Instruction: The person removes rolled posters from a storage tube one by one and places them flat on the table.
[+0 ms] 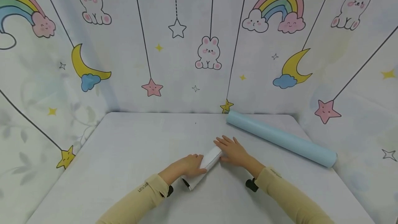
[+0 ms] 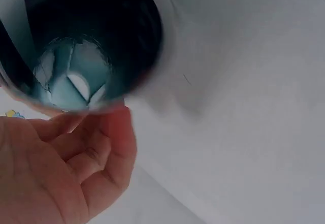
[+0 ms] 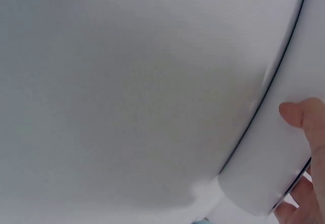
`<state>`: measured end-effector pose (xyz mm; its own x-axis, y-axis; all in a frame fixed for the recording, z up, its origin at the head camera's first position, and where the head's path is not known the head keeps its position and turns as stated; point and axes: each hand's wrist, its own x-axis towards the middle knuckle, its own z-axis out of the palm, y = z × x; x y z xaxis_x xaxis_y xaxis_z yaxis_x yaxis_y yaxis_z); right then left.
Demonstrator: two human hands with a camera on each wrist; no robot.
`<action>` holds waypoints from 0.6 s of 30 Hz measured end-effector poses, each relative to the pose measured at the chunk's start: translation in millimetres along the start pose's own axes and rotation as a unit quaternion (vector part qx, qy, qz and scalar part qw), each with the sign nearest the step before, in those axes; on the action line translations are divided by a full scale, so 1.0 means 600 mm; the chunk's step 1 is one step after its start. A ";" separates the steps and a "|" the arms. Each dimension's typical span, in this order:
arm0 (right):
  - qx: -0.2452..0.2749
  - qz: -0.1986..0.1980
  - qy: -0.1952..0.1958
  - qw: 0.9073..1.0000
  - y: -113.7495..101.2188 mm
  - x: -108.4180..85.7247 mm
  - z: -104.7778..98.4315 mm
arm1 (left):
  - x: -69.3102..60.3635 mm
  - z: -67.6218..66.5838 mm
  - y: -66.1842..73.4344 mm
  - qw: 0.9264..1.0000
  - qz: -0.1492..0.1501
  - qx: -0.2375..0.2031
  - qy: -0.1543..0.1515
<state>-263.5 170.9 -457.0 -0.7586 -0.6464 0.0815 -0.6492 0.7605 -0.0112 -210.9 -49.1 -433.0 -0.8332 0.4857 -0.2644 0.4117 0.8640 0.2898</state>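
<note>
A white rolled-up sheet (image 1: 212, 157) with a dark inner face lies slantwise on the table between both hands. My left hand (image 1: 190, 166) grips its near end, thumb on one side and fingers on the other. Looking into that end, the left wrist view shows a hollow roll (image 2: 169, 28), dark and teal inside, with the left hand's (image 2: 40, 176) fingers curled against its rim. Around the far end, my right hand (image 1: 234, 152) holds the roll. In the right wrist view, the right thumb presses the white surface (image 3: 261, 165) while other fingers (image 3: 299, 193) reach round the opposite side.
A longer light blue roll (image 1: 280, 138) lies slantwise at the back right of the white table (image 1: 140, 141). Walls of printed cloth (image 1: 124, 44) with rabbits, stars and rainbows stand behind and at both sides.
</note>
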 end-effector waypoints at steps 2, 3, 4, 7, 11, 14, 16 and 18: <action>0.004 0.003 0.003 1.000 -0.001 0.005 -0.001 | 0.002 0.002 0.000 0.999 0.005 -0.040 0.002; 0.005 0.005 0.005 1.000 -0.001 0.007 0.000 | 0.003 0.004 -0.001 0.998 0.006 -0.064 0.004; 0.008 0.006 0.011 1.000 -0.002 0.009 0.000 | 0.004 0.007 -0.001 0.996 0.007 -0.089 0.007; 0.021 0.011 0.031 0.999 -0.005 0.016 0.003 | 0.005 0.018 -0.002 0.981 0.000 -0.195 0.007; 0.034 0.018 0.048 0.998 -0.008 0.023 0.008 | 0.003 0.031 0.001 0.949 -0.021 -0.315 0.010; 0.053 0.024 0.045 0.997 -0.013 0.029 0.011 | 0.000 0.036 0.006 0.929 -0.034 -0.368 0.018; 0.076 0.025 0.041 0.996 -0.018 0.031 0.012 | -0.001 0.039 0.009 0.920 -0.042 -0.390 0.021; 0.104 0.027 0.033 0.994 -0.024 0.033 0.012 | -0.003 0.039 0.011 0.916 -0.045 -0.397 0.026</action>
<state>-269.7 146.5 -462.5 -0.7912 -0.5949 0.1414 -0.6110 0.7599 -0.2217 -198.1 -40.8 -452.3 -0.8750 0.3935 -0.2821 -0.0406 0.5209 0.8527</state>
